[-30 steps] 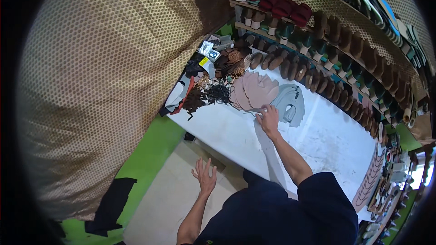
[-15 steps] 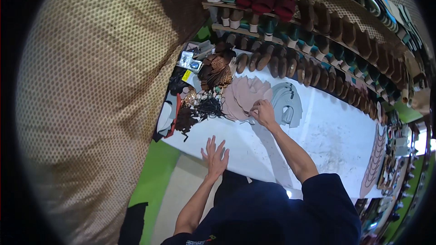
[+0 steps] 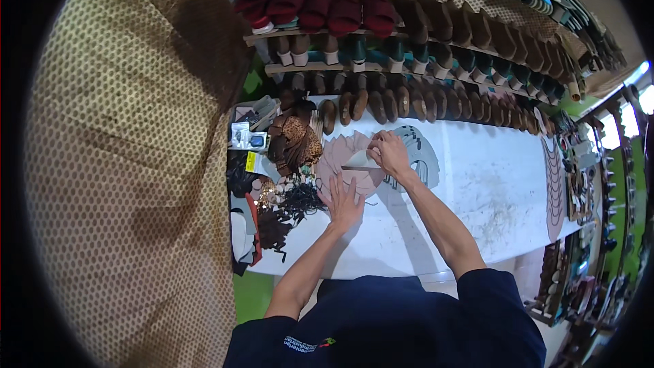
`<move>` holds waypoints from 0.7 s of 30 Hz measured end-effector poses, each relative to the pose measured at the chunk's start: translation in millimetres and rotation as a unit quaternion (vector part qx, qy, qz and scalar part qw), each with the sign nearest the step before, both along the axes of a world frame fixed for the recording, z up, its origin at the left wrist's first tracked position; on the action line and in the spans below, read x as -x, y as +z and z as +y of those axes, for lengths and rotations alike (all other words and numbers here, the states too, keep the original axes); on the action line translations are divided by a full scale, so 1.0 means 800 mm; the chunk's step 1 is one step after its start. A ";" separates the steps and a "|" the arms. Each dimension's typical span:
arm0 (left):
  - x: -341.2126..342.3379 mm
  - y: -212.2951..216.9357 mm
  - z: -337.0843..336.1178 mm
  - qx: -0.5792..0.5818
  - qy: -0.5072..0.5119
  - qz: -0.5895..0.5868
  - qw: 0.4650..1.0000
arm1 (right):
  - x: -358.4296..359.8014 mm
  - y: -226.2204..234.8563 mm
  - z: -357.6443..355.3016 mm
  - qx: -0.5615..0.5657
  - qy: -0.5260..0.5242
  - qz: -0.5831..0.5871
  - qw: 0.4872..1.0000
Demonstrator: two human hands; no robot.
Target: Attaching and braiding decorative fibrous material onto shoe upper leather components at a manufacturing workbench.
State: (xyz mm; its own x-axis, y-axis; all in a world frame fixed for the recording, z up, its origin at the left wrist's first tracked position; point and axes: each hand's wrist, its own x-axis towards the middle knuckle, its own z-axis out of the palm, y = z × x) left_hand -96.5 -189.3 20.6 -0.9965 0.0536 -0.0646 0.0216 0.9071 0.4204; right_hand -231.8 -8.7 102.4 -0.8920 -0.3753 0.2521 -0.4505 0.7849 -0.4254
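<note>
Left hand (image 3: 345, 207) lies palm-down, fingers spread on the pink pieces (image 3: 334, 155).

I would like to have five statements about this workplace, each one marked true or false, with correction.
1. The left hand is spread over the pink pieces. True.
2. The right hand holds a red slipper. False: the right hand holds a thin pale piece.
3. The grey pieces lie to the right of the pink pieces. True.
4. The black strips lie on the floor. False: the black strips lie on the white table.
5. A patterned curtain hangs at the left. True.
</note>
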 end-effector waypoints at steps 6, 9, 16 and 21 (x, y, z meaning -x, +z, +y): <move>0.022 -0.006 -0.007 0.006 -0.018 -0.017 1.000 | 0.028 0.029 0.006 -0.006 -0.023 0.048 0.999; 0.024 -0.008 -0.013 0.001 -0.024 -0.013 1.000 | 0.043 0.061 0.017 0.005 -0.037 0.088 0.995; 0.025 -0.001 -0.009 0.022 -0.034 -0.048 0.998 | 0.029 0.151 0.081 0.026 -0.052 0.149 0.987; -0.008 0.000 -0.004 -0.004 -0.019 0.000 1.000 | -0.065 0.148 0.143 0.040 -0.031 0.175 0.983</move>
